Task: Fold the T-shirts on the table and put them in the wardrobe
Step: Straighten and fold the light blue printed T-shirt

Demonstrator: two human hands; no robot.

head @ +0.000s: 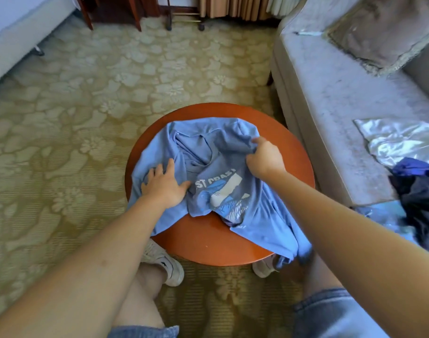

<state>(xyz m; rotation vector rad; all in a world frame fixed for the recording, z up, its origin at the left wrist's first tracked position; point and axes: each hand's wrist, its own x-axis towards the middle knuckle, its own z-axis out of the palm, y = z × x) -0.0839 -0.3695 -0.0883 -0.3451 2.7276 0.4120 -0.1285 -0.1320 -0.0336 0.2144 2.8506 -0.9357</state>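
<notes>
A grey upholstered sofa (330, 106) stands just right of the round reddish-brown wooden worktop (208, 245). The sofa carries a fringed grey cushion (384, 32), a shiny silvery cloth (398, 140) and a heap of dark blue clothes (418, 191). A pale floral carpet (74, 118) covers the floor, the corner of a white bed (18, 28) shows at far left, and white sneakers (164, 259) sit under the worktop's near edge. Both forearms reach over the near rim and hide part of it. On the worktop lies a crumpled light blue T-shirt (208, 152) with a white and blue chest print facing up, its letters partly lost in folds. The fabric is bunched in the middle, and its lower right part hangs over the near edge. The left hand (163, 186) lies flat on the shirt's left side, fingers spread and pressing down. The right hand (264, 158) pinches a raised fold at the shirt's upper right between thumb and curled fingers.
</notes>
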